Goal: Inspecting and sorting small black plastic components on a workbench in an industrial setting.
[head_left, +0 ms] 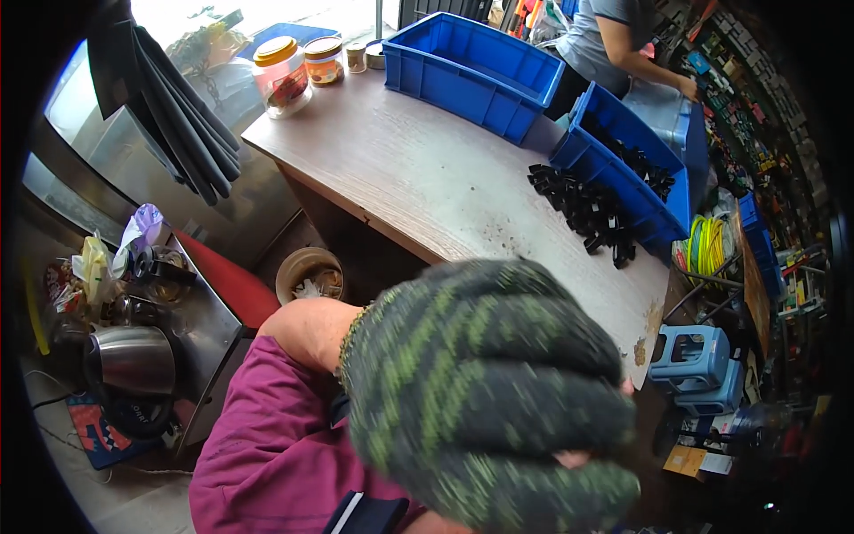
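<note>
My left hand (489, 383) fills the lower middle, close to the camera, in a dark knitted glove with green flecks. The bare forearm comes from the purple sleeve (267, 418) at the left. Its gloved fingers point right, curl and lie against each other, slightly smeared by motion. Small patches of skin show at the finger edges; whose they are, I cannot tell. Whatever the fingers close around is hidden. My right hand cannot be made out. Beyond the glove, a pale worktable (427, 160) carries a pile of black parts (592, 214).
A blue crate (471, 76) stands at the table's far edge; another blue crate (623, 165) holds black parts. Lidded jars (283, 80) sit far left. A kettle (133, 360) and bin (307, 276) are at left. Blue stools (694, 365) stand right. A co-worker (614, 40) is behind.
</note>
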A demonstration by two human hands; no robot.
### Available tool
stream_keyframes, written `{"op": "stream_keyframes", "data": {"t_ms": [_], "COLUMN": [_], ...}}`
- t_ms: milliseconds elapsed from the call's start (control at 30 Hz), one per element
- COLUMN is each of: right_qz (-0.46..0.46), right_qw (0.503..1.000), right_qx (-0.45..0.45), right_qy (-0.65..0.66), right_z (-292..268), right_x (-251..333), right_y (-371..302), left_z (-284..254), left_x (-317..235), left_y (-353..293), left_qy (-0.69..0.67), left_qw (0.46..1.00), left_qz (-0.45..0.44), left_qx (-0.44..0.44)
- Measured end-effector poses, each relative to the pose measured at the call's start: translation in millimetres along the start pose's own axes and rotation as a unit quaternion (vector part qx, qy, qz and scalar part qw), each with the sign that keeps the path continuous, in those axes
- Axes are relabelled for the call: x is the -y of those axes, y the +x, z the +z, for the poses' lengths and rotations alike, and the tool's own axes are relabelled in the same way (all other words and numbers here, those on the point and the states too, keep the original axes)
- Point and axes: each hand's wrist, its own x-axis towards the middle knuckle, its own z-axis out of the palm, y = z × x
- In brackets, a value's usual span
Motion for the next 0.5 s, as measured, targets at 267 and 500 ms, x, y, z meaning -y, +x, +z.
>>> {"op": "stream_keyframes", "data": {"t_ms": [267,500], "right_qz": [-0.002,-0.017], "right_qw": [1.0,0.999], "right_qx": [0.019,0.036], "right_qy": [0.007,0.0], "right_z": [-3.6,5.2], "right_x": [-0.4,0.7], "right_y": [-0.7,0.3], "left_z": [14.8,41.4], "left_x": [36.9,106.4], "left_y": [-31.2,-88.8], "left_qy": [-0.025,-0.098], "left_qw": [0.977,0.922], "left_qz": [-0.213,-0.371], "left_qx": [-0.002,-0.057]}}
